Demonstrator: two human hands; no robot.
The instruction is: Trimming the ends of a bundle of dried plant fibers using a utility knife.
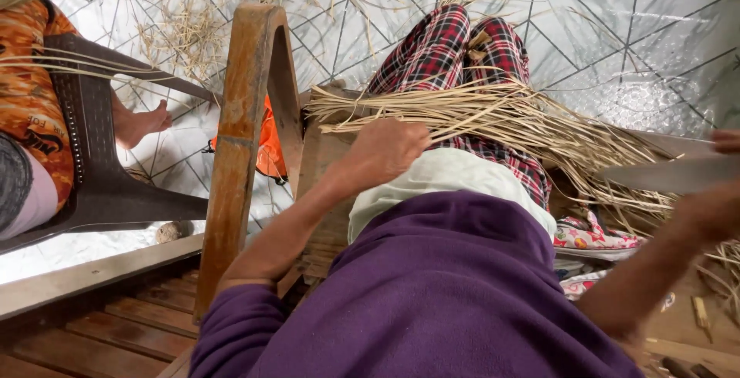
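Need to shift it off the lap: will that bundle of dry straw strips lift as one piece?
Probably not: the straw strip bundle fans loose past the left hand, so its ends would likely droop and shed. It looks light; strays already litter the tiled floor.

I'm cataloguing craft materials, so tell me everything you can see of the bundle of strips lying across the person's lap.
The bundle of strips is pale tan, dry and flat, like split reed or straw. It lies roughly level across the plaid-trousered lap, ends loosely even at left, fanning and drooping towards the right. The left hand presses on its left end; the blurred right hand with a blade is at its right end.
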